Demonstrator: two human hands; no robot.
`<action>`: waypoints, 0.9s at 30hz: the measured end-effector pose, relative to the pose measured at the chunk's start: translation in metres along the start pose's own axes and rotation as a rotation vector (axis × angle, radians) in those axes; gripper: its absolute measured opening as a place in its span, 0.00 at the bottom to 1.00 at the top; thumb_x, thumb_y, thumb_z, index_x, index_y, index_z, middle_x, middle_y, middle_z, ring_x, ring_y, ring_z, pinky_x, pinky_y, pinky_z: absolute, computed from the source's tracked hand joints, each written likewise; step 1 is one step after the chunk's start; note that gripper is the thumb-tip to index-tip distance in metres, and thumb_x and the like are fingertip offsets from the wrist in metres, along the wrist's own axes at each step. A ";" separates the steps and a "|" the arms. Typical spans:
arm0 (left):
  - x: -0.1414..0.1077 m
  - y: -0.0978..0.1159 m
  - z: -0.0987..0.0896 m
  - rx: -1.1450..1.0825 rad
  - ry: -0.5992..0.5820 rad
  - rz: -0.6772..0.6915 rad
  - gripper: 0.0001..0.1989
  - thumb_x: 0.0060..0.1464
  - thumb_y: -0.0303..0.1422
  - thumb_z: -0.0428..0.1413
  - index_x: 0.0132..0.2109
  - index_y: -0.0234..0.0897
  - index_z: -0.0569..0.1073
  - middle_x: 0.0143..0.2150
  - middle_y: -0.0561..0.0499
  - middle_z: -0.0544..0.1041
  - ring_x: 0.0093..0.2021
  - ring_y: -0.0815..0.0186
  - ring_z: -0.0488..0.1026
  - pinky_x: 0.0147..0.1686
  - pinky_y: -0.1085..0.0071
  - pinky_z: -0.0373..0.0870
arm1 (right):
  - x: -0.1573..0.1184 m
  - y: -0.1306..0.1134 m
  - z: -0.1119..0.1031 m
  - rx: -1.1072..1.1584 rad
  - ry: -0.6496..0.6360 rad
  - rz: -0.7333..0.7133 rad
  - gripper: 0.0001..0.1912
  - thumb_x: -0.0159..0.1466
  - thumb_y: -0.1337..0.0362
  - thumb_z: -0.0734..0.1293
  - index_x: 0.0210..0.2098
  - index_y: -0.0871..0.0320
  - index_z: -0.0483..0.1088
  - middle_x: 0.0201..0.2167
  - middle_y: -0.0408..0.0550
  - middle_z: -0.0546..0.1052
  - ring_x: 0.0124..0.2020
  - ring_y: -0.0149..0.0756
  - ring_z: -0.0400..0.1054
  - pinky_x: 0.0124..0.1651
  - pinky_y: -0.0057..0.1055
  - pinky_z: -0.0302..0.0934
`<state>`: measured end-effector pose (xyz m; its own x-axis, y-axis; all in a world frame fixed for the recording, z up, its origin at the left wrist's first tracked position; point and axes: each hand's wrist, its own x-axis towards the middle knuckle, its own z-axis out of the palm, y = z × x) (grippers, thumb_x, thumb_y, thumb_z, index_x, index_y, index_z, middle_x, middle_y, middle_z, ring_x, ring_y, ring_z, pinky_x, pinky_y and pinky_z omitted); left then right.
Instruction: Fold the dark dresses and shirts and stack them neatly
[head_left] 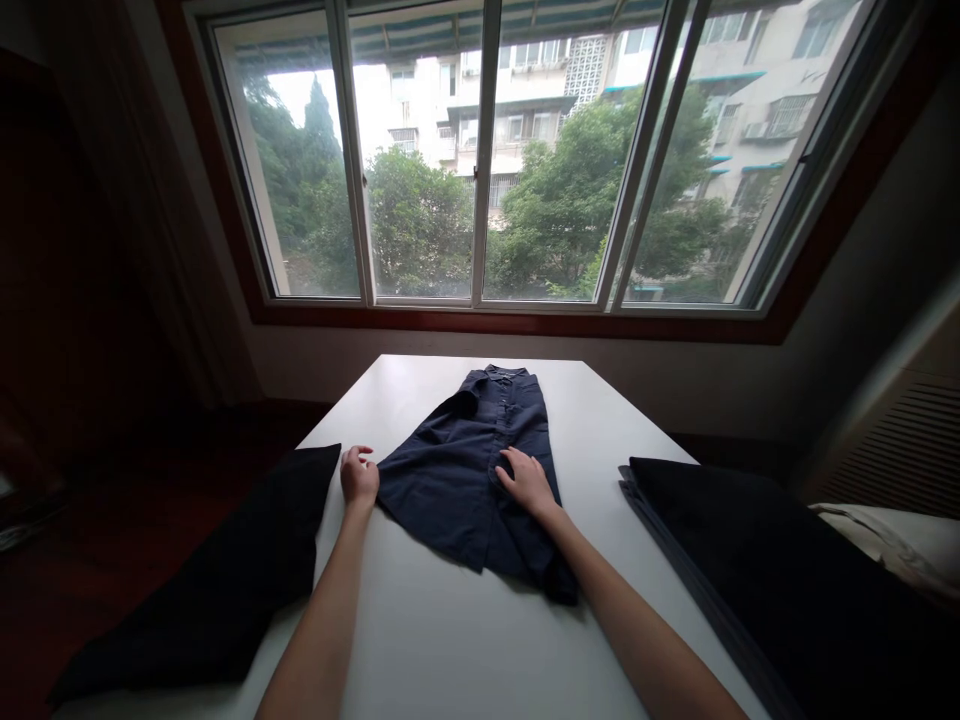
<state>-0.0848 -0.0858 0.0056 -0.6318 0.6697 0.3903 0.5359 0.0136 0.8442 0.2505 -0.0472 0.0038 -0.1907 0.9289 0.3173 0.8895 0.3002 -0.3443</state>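
A dark navy button-front shirt (457,465) lies on the white table, its collar at the far end and its hem towards me. One side of the shirt is folded in, and the button line runs down its length. My right hand (529,482) rests flat on the shirt's right half with the fingers spread. At the shirt's left edge is my left hand (360,476), its fingers loosely bent and apart, with nothing visible in them. Whether it touches the cloth there, I cannot tell.
The white table (420,640) stands before a wide sliding window (480,150). Dark folded cloth (217,570) hangs over its left edge. A stack of dark folded cloth (757,560) lies at the right, with pale fabric (892,540) beyond it.
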 end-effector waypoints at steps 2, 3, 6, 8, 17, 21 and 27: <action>-0.001 -0.001 0.001 0.084 -0.001 0.023 0.06 0.49 0.26 0.56 0.37 0.37 0.70 0.42 0.45 0.72 0.39 0.61 0.72 0.43 0.65 0.68 | -0.002 -0.005 -0.006 0.031 0.045 0.036 0.21 0.67 0.59 0.60 0.57 0.60 0.66 0.57 0.55 0.70 0.59 0.42 0.62 0.61 0.38 0.52; -0.003 -0.001 0.002 0.122 -0.012 0.032 0.08 0.50 0.29 0.58 0.39 0.37 0.69 0.43 0.45 0.73 0.39 0.61 0.73 0.42 0.65 0.69 | -0.005 -0.008 -0.011 0.041 0.066 0.060 0.21 0.67 0.58 0.60 0.56 0.60 0.66 0.56 0.55 0.71 0.58 0.42 0.63 0.59 0.37 0.54; -0.007 -0.002 0.002 0.221 -0.070 0.055 0.14 0.49 0.36 0.62 0.42 0.37 0.69 0.43 0.44 0.74 0.39 0.60 0.74 0.42 0.65 0.69 | -0.025 -0.023 -0.026 0.027 0.060 0.080 0.22 0.67 0.53 0.61 0.55 0.58 0.67 0.51 0.54 0.71 0.54 0.44 0.64 0.53 0.38 0.58; -0.010 -0.002 0.000 0.276 -0.106 0.066 0.15 0.50 0.36 0.62 0.43 0.37 0.68 0.43 0.44 0.75 0.42 0.59 0.74 0.43 0.66 0.68 | -0.046 -0.036 -0.037 -0.016 -0.013 0.018 0.25 0.65 0.49 0.62 0.55 0.56 0.66 0.50 0.54 0.71 0.53 0.46 0.64 0.51 0.39 0.58; -0.023 0.003 -0.015 0.401 -0.219 0.128 0.05 0.58 0.31 0.55 0.43 0.39 0.69 0.37 0.47 0.77 0.40 0.59 0.75 0.38 0.69 0.64 | -0.109 -0.040 -0.087 -0.030 -0.102 0.040 0.18 0.66 0.69 0.57 0.54 0.56 0.66 0.48 0.50 0.75 0.44 0.38 0.71 0.42 0.29 0.58; -0.031 0.005 -0.020 0.401 -0.247 0.203 0.04 0.60 0.28 0.52 0.43 0.40 0.68 0.36 0.48 0.76 0.38 0.60 0.74 0.36 0.70 0.63 | -0.111 -0.006 -0.108 -0.019 0.027 0.182 0.19 0.66 0.70 0.55 0.55 0.54 0.63 0.42 0.49 0.78 0.39 0.37 0.73 0.36 0.28 0.56; -0.034 0.004 -0.020 0.406 -0.281 0.218 0.04 0.61 0.28 0.50 0.43 0.40 0.68 0.34 0.50 0.75 0.36 0.61 0.73 0.34 0.71 0.62 | -0.110 0.021 -0.125 0.060 0.055 0.229 0.15 0.64 0.68 0.58 0.49 0.55 0.67 0.31 0.46 0.77 0.32 0.35 0.71 0.33 0.27 0.55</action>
<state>-0.0725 -0.1237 0.0034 -0.3375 0.8611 0.3802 0.8466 0.1010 0.5226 0.3422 -0.1704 0.0716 0.0370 0.9616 0.2720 0.8806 0.0973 -0.4638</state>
